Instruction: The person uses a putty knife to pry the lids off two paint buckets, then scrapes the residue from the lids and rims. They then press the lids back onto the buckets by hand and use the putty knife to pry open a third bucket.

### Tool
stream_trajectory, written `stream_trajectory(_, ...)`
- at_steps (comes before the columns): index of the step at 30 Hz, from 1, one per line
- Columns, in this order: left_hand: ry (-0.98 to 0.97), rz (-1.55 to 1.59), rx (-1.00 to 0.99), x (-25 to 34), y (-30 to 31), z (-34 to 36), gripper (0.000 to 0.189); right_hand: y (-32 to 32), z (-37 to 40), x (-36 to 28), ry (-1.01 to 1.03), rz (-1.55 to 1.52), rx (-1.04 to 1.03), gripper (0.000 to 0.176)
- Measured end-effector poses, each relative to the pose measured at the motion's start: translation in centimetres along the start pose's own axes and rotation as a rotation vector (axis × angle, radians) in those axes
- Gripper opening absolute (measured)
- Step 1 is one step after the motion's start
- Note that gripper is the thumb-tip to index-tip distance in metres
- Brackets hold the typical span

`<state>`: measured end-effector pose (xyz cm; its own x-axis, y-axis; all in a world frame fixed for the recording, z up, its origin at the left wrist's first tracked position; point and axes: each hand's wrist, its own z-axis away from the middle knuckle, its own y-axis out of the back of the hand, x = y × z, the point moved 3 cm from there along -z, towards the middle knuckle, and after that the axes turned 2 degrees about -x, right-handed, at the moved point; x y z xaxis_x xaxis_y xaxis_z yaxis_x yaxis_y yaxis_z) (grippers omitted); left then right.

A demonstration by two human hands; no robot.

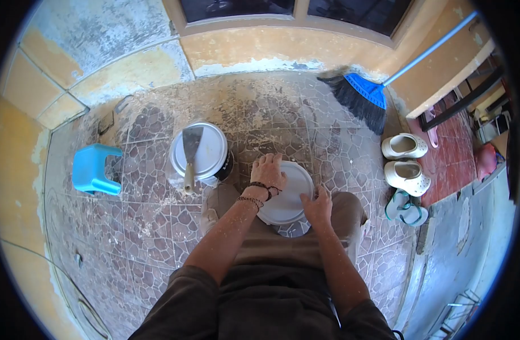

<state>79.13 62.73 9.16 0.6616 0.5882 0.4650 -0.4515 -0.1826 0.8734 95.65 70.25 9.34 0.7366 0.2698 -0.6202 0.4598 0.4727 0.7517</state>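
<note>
A round white bucket lid (pixel 288 198) lies between my knees, and the bucket body under it is mostly hidden. My left hand (pixel 268 171), with dark bracelets at the wrist, rests over the lid's far left rim, its fingers bent down at the edge. At the lid's right side my right hand (pixel 318 207) grips the rim, thumb on top and fingers curled around the outside. Left of my hands stands a second lidded bucket (pixel 211 148), pale on top with a dark side. Across that lid lies a scraper (pixel 190 153) with a wide metal blade, its handle pointing toward me.
A small blue plastic stool (pixel 92 168) stands at the left. A blue broom (pixel 366 93) leans by the far right wall. White clogs (pixel 406 146) and green-strapped flip-flops (pixel 406 209) sit at the right. Paint flakes litter the patterned tile floor (pixel 158 226); walls (pixel 305 48) are peeling.
</note>
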Motion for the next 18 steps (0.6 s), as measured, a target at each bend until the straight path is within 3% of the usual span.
stream_trajectory(2,0.066,-0.020,-0.099,0.4,0.4,-0.4,0.050,0.0,0.5,0.7,-0.090,-0.037,-0.059,0.052)
stream_trajectory(7,0.079,0.021,-0.038,-0.2,0.0,-0.6,0.041,-0.1,-0.3,1.8,-0.139,-0.096,-0.173,0.047)
stream_trajectory(18,0.263,0.037,-0.025,-1.6,1.0,0.9,0.034,0.7,0.0,1.3,-0.116,-0.052,-0.146,0.032)
